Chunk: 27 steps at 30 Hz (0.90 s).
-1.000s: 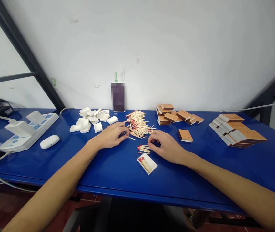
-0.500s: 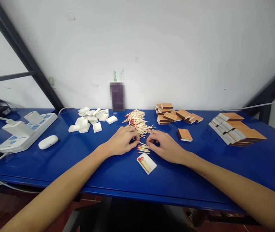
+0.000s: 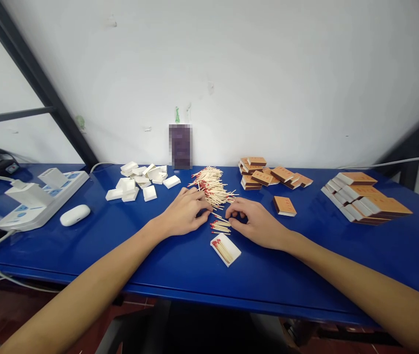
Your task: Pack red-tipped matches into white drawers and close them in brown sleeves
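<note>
A loose pile of red-tipped matches [image 3: 212, 186] lies in the middle of the blue table [image 3: 180, 260]. My left hand [image 3: 184, 213] rests at the pile's near edge, fingers curled and pinching matches. My right hand [image 3: 255, 221] lies beside it, fingers curled at a small bundle of matches [image 3: 220, 226]. In front of both hands sits a white inner tray [image 3: 225, 249] with several matches in it.
White empty trays [image 3: 139, 181] are heaped at the back left. Orange matchbox sleeves [image 3: 268, 177] lie at the back right, one sleeve [image 3: 284, 206] alone, and a stacked row [image 3: 368, 203] stands further right. A power strip [image 3: 36, 199] and a white earbud case [image 3: 75, 215] sit at the left.
My left hand came from the left edge of the match pile toward the small bundle, closer to my right hand. The right hand has hardly moved.
</note>
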{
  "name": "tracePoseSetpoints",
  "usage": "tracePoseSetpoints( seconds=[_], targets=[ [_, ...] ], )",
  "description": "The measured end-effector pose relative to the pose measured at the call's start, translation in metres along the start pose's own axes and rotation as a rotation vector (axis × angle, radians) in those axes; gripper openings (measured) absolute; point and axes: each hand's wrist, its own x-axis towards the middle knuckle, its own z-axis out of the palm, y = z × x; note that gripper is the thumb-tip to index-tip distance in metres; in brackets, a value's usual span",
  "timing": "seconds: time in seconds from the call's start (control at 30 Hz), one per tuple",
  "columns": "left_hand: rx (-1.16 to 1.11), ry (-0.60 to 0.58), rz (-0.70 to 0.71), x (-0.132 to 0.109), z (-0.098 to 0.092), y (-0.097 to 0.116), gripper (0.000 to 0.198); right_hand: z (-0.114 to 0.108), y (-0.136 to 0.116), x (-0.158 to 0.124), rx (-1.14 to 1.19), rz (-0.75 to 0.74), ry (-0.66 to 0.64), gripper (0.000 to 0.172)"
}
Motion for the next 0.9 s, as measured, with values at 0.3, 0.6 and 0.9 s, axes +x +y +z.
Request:
tracePoseSetpoints(
  seconds=[0.3, 0.6, 0.9],
  targets=[
    [-0.083, -0.044, 0.027, -0.001, 0.000, 0.007, 0.024, -0.001, -0.002, 0.000, 0.006, -0.002, -0.037, 0.013],
    [-0.213, -0.076, -0.002, -0.004, -0.001, 0.013, 0.022, -0.001, -0.002, 0.000, -0.003, 0.012, -0.034, 0.010],
    [-0.341, -0.046, 0.171, -0.009, -0.010, 0.019, 0.030, -0.011, -0.008, -0.005, 0.024, -0.006, -0.184, 0.024]
  ],
)
